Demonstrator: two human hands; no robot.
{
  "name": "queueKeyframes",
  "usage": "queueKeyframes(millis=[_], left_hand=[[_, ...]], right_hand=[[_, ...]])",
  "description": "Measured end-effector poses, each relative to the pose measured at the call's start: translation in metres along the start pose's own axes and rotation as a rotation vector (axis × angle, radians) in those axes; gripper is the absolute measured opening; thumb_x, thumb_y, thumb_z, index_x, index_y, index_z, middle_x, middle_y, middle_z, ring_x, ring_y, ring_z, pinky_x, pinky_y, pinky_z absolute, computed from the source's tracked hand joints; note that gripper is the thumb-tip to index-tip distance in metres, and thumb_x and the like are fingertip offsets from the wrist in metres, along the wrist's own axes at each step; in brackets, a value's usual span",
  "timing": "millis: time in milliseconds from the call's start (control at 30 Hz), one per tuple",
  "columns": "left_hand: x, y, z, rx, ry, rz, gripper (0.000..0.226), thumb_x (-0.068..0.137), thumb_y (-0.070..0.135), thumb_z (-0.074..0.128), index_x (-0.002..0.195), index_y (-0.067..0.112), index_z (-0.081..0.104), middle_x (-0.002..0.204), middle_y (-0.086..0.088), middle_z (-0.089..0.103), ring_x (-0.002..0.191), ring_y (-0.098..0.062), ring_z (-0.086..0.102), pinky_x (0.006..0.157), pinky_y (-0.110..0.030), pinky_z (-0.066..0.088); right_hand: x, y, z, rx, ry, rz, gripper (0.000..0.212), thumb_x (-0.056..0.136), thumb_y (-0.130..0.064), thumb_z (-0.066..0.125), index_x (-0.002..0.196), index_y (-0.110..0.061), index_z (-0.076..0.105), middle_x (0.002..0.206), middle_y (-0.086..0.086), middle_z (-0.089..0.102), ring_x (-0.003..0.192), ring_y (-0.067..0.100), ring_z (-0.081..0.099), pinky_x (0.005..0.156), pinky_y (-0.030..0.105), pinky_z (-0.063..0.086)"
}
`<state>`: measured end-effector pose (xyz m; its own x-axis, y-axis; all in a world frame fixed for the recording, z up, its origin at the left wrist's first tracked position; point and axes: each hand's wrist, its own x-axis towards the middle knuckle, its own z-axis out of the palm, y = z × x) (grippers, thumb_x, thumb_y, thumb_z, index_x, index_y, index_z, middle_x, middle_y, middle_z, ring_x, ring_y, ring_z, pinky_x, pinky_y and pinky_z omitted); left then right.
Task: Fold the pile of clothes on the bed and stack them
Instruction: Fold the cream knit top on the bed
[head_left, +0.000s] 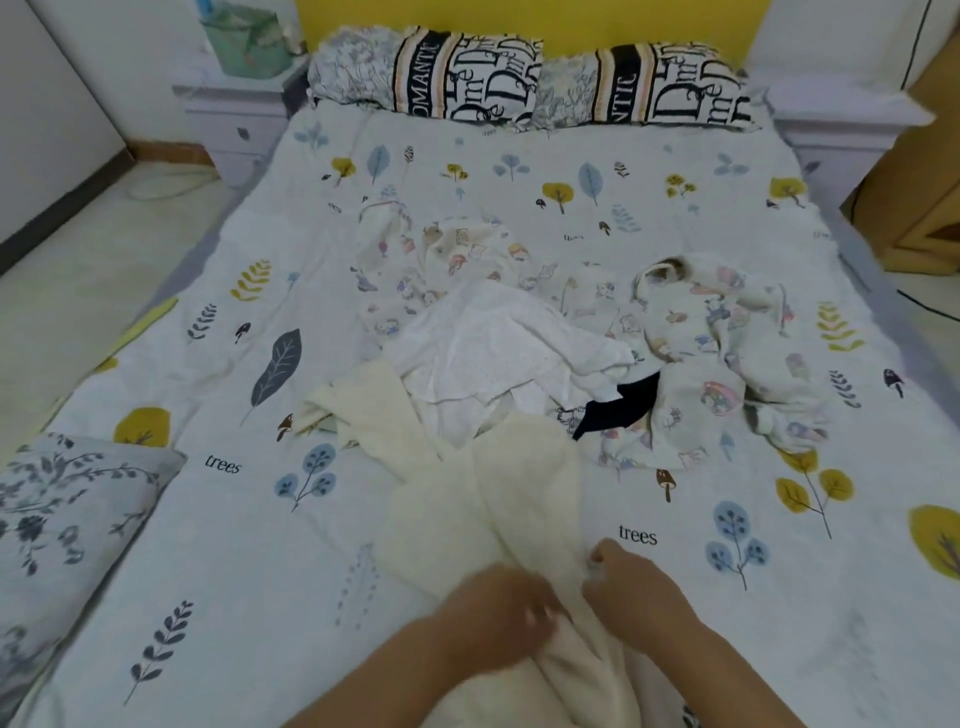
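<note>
A head-worn camera looks down the length of a bed (519, 171) covered in a white sheet printed with blue, yellow and grey leaves and trees. At the near edge of the bed, two bare forearms reach in from the bottom of the view. The left hand (498, 618) is clenched around a gathered fold of a cream-coloured, soft, fleecy garment (519, 499), and the right hand (631, 582) pinches the same garment just beside it, fingers curled into the fabric. The hands are slightly blurred, so the exact grip of the fingers is hard to make out. The cream garment stretches away from the hands toward the middle of the bed, where its far end lies under the rest of the pile.

The pile sits unfolded near the centre of the bed: a thin white dotted cloth (493, 348) lies crumpled on top, a small dark navy piece (621, 408) pokes out at its right, and white clothes printed with pastel cartoon figures (701, 338) spread around and behind them toward the right side.

At the head of the bed, two pillows with bold black-and-white lettering (524, 78) lean against a yellow headboard (545, 18). A grey floral pillow (67, 499) rests at the bed's near left edge.
</note>
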<state>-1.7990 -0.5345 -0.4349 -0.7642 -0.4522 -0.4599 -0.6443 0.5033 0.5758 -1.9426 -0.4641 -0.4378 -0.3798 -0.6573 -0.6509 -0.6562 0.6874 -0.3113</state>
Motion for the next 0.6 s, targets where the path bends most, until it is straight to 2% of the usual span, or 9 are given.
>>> queueKeyframes(millis=[67,133,200,333,400,467,500,533,600], left_hand=[[0.009,-0.021,-0.012,-0.054,0.343,-0.207,0.029,0.091,0.018,0.048,0.117,0.018,0.061,0.12,-0.004,0.06,0.112,-0.02,0.053,0.091,-0.023,0.035],[0.019,-0.052,-0.024,0.004,0.526,-0.393,0.032,0.089,0.015,0.048,0.12,0.013,0.056,0.121,-0.009,0.055,0.112,-0.025,0.05,0.089,-0.029,0.038],[0.028,-0.085,-0.031,0.014,0.516,-0.57,0.04,0.089,0.02,0.05,0.127,0.009,0.046,0.127,-0.012,0.047,0.118,-0.03,0.045,0.093,-0.035,0.038],[0.05,-0.129,-0.029,-0.248,0.415,-0.736,0.058,0.088,0.033,0.058,0.13,-0.001,0.036,0.129,-0.019,0.048,0.121,-0.035,0.045,0.098,-0.039,0.038],[0.05,-0.129,-0.029,-0.275,0.342,-0.695,0.038,0.088,0.029,0.06,0.11,0.0,0.051,0.109,-0.015,0.057,0.108,-0.032,0.054,0.082,-0.032,0.042],[0.044,-0.114,-0.031,-0.349,0.373,-0.569,0.019,0.085,0.021,0.061,0.081,0.004,0.054,0.08,-0.007,0.055,0.082,-0.025,0.057,0.062,-0.028,0.039],[0.04,-0.101,-0.032,-0.446,0.389,-0.481,0.016,0.084,0.018,0.062,0.079,0.004,0.055,0.075,-0.005,0.054,0.073,-0.02,0.055,0.059,-0.026,0.039],[0.036,-0.084,-0.033,-0.563,0.368,-0.402,0.013,0.083,0.015,0.063,0.081,0.003,0.057,0.074,-0.005,0.056,0.068,-0.017,0.054,0.059,-0.025,0.041],[0.029,-0.052,-0.038,-0.897,0.211,-0.262,0.007,0.087,0.008,0.056,0.084,0.001,0.057,0.074,-0.006,0.057,0.063,-0.012,0.055,0.058,-0.021,0.044]], right_hand=[[0.002,-0.006,0.012,0.042,0.105,-0.066,0.038,0.093,-0.031,0.043,0.129,-0.018,0.041,0.126,0.004,0.048,0.115,0.02,0.048,0.089,0.027,0.037],[0.003,-0.018,0.027,0.027,0.134,-0.162,0.043,0.093,-0.037,0.044,0.132,-0.021,0.038,0.129,0.003,0.044,0.12,0.021,0.043,0.095,0.027,0.035],[0.005,-0.03,0.043,-0.038,0.129,-0.241,0.048,0.091,-0.04,0.046,0.134,-0.021,0.035,0.13,0.003,0.041,0.122,0.021,0.039,0.097,0.028,0.034],[0.015,-0.04,0.063,-0.117,0.16,-0.296,0.06,0.087,-0.045,0.05,0.138,-0.023,0.029,0.132,0.001,0.035,0.123,0.021,0.034,0.1,0.032,0.033],[0.021,-0.04,0.066,-0.081,0.171,-0.302,0.064,0.084,-0.049,0.048,0.139,-0.023,0.029,0.132,0.001,0.035,0.124,0.021,0.034,0.101,0.032,0.032],[0.022,-0.042,0.065,0.035,0.144,-0.284,0.076,0.073,-0.062,0.041,0.137,-0.023,0.031,0.13,-0.001,0.037,0.124,0.019,0.035,0.102,0.03,0.032],[0.021,-0.044,0.063,0.169,0.12,-0.272,0.078,0.07,-0.065,0.041,0.136,-0.024,0.032,0.128,-0.003,0.039,0.123,0.017,0.037,0.102,0.029,0.033],[0.018,-0.049,0.058,0.364,0.089,-0.254,0.072,0.074,-0.064,0.049,0.133,-0.025,0.035,0.125,-0.006,0.042,0.12,0.013,0.041,0.099,0.026,0.035],[0.014,-0.058,0.051,0.8,0.009,-0.241,0.042,0.084,-0.042,0.063,0.118,-0.026,0.042,0.114,-0.008,0.052,0.106,0.007,0.052,0.088,0.021,0.044]])
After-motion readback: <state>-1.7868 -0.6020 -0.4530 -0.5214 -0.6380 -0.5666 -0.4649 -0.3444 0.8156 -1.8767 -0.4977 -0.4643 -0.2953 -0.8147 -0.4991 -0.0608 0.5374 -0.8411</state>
